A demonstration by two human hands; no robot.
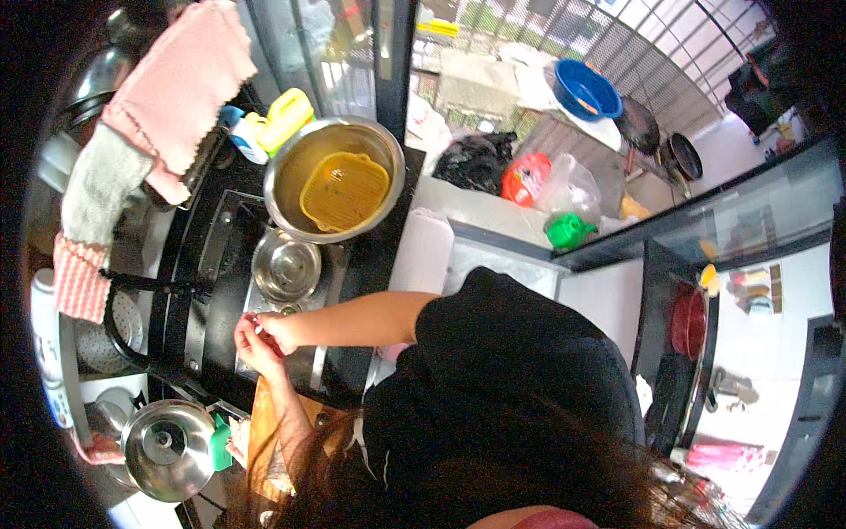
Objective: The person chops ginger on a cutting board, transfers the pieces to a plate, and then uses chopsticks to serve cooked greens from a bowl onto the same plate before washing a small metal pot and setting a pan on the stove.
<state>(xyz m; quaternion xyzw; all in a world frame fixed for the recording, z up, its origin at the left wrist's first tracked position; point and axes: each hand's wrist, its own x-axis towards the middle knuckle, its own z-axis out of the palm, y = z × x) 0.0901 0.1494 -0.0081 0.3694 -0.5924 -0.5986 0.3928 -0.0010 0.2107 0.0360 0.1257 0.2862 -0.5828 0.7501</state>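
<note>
Over the steel sink [246,360], my left hand [261,347] and my right hand [276,330] meet with fingers curled together. A small whitish spot shows between the fingertips; whether it is a held piece or glare I cannot tell. Just beyond my right wrist sits a small steel bowl [286,268], shallow liquid seeming to cover its bottom. A bit of green lies between that bowl and my wrist, too small to name. The big steel basin [277,165], with a yellow plastic strainer basket [347,192] inside, stands past the small bowl. A black faucet [155,283] reaches over the sink.
Beside the basin stand a yellow bottle [287,119] and a white-and-blue bottle [246,140]. Pink cloth [182,86] and grey cloth [106,178] hang along the back. A wooden board [261,423] lies under my left forearm, near a steel pot lid [168,449].
</note>
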